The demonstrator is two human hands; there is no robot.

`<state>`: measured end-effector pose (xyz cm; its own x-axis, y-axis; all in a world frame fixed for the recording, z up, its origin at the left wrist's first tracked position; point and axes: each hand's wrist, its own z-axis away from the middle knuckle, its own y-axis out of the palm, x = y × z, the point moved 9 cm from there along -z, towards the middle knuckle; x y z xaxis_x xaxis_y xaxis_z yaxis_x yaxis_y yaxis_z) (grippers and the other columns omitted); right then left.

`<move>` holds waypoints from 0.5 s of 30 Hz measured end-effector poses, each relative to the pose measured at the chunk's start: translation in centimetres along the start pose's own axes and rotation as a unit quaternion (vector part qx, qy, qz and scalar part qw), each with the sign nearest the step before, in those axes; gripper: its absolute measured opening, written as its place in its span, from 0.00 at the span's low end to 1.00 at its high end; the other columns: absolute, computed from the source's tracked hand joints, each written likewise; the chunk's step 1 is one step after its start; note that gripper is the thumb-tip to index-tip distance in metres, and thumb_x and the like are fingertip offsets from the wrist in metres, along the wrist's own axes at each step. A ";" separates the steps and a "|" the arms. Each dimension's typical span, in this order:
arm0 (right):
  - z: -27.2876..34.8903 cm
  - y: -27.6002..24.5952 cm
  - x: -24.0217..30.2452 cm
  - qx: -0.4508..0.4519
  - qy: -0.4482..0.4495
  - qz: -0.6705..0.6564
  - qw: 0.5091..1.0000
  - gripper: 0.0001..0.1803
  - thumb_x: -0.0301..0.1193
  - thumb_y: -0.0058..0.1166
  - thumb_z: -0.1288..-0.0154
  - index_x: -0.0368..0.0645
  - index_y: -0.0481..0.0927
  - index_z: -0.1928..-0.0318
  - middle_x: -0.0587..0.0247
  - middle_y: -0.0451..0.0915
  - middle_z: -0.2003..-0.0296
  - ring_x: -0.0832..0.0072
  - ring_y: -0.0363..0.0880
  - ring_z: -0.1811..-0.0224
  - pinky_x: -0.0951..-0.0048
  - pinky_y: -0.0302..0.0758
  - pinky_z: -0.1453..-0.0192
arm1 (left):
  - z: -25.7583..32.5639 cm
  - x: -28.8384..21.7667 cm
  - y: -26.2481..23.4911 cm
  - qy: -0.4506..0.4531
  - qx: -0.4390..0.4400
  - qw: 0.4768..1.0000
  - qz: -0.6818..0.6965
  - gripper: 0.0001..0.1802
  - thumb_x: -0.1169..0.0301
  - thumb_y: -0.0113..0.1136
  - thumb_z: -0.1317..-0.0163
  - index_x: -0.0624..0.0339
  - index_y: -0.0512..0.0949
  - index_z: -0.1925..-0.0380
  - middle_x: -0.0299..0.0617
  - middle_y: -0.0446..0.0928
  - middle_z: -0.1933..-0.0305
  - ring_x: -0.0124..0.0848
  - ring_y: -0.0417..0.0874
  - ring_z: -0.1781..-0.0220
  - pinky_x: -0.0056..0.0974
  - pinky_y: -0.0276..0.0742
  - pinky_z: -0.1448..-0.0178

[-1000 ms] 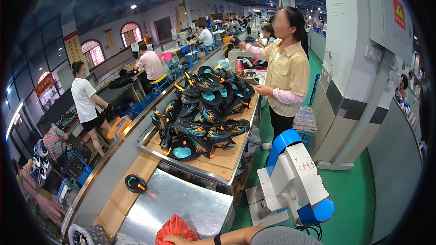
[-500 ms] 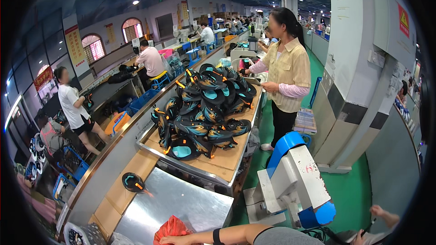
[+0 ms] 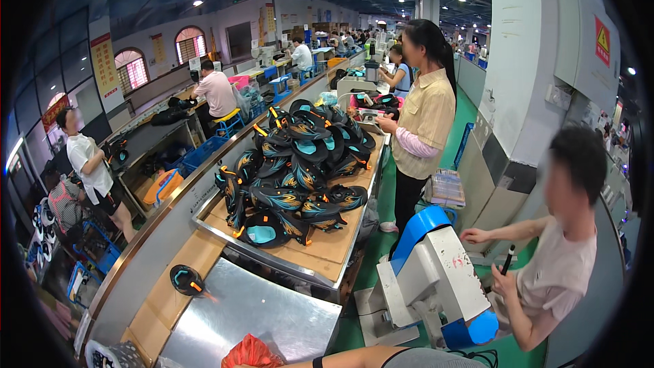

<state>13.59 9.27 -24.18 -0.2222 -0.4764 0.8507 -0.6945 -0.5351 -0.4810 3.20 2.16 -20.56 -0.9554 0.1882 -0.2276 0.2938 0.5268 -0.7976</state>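
Note:
My right forearm reaches in from the lower edge with a dark band on it. My right hand is beside a crumpled red plastic bag, mostly cut off by the picture's edge, so its fingers cannot be made out. My left hand is out of view. Ahead of the bag is a bare metal tabletop. On the cardboard strip along its left lies one black shoe upper with an orange tab. Beyond, a metal-edged tray table bears a heaped pile of black shoe uppers with blue and orange patterns.
A white and blue machine stands to the right. Behind it a person holds a black pen-like thing. Another person stands beside the tray table. A pillar rises at right; a partition runs along the left.
The person at right has come into view. The standing person beside the pile has turned more away, hands now farther from the shoe uppers. My right hand has slipped mostly below the lower edge.

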 end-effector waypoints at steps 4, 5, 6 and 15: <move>-1.1 3.9 -2.2 -0.024 -0.011 0.021 0.999 0.15 0.40 0.54 0.38 0.40 0.73 0.60 0.56 0.73 0.63 0.61 0.72 0.56 0.65 0.68 0.49 | 9.9 7.9 7.6 0.083 -0.045 0.980 -0.176 0.19 0.74 0.56 0.41 0.64 0.71 0.49 0.50 0.74 0.55 0.41 0.74 0.54 0.39 0.70 0.50; -1.6 5.2 -0.1 -0.018 -0.019 0.018 0.999 0.15 0.41 0.54 0.37 0.40 0.74 0.62 0.57 0.74 0.64 0.62 0.73 0.58 0.65 0.69 0.51 | 6.1 2.3 5.9 0.063 -0.002 0.991 -0.118 0.22 0.72 0.58 0.42 0.65 0.69 0.47 0.52 0.72 0.52 0.43 0.73 0.51 0.42 0.68 0.46; -1.2 4.3 -1.2 -0.003 0.043 -0.043 0.998 0.17 0.41 0.54 0.37 0.40 0.74 0.58 0.57 0.74 0.62 0.64 0.72 0.55 0.65 0.68 0.47 | 1.8 -2.6 1.9 0.036 0.036 0.997 -0.059 0.26 0.71 0.59 0.43 0.66 0.67 0.45 0.53 0.70 0.49 0.46 0.71 0.49 0.44 0.65 0.43; 0.8 1.1 1.5 0.022 0.071 -0.304 0.950 0.32 0.30 0.60 0.38 0.37 0.58 0.40 0.55 0.68 0.50 0.73 0.74 0.55 0.72 0.76 0.51 | -0.6 -4.6 -4.8 -0.142 0.112 0.983 -0.033 0.50 0.60 0.69 0.54 0.69 0.54 0.35 0.60 0.63 0.39 0.57 0.64 0.39 0.52 0.60 0.37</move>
<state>13.06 7.39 -23.59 0.1194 0.0273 0.9925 -0.6954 -0.7111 0.1032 6.15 -0.76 -15.32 -0.9514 -0.0951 -0.2929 0.2480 0.3274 -0.9118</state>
